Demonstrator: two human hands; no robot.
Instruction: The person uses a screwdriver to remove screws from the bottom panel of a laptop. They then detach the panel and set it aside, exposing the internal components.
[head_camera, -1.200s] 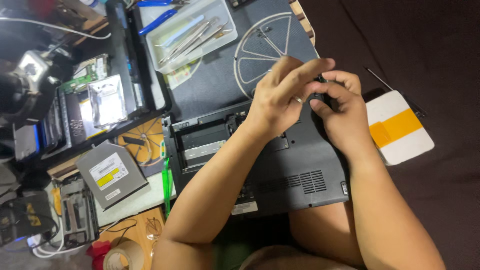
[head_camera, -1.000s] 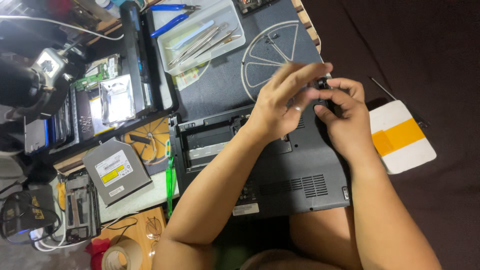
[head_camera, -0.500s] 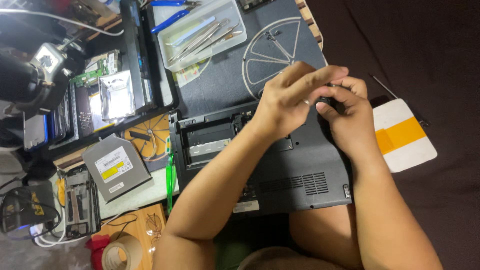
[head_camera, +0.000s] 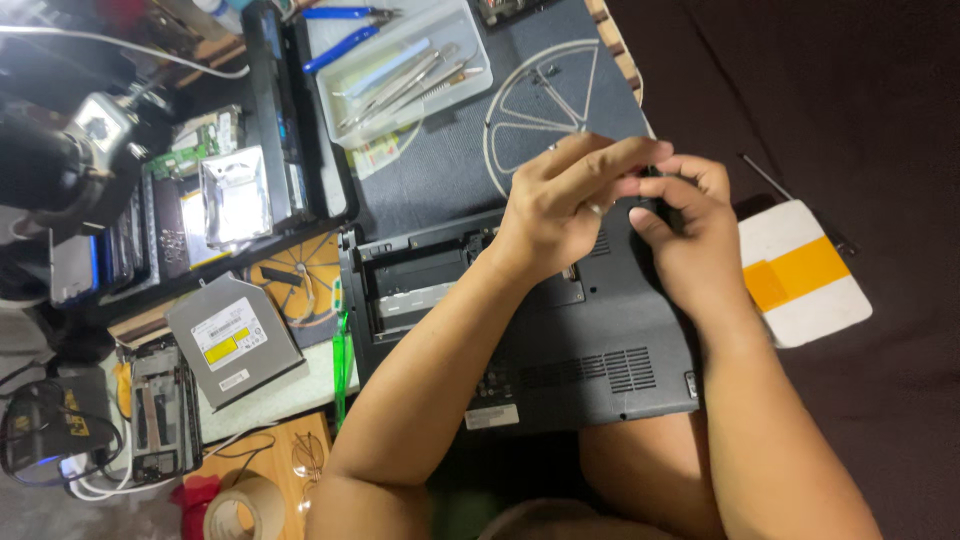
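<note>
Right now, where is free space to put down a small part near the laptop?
Free: dark mat between tool tray and laptop; dark surface beyond the white box. Crowded: left side around the optical drive.

An upturned laptop (head_camera: 560, 350) is set before the person, with an optical drive (head_camera: 232, 338) laid to its left. A tool tray (head_camera: 405, 70) is placed behind it, and a padded box (head_camera: 805, 270) to its right.

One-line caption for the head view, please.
Both hands, left hand and right hand, meet over an upturned laptop beside a tool tray.
</note>
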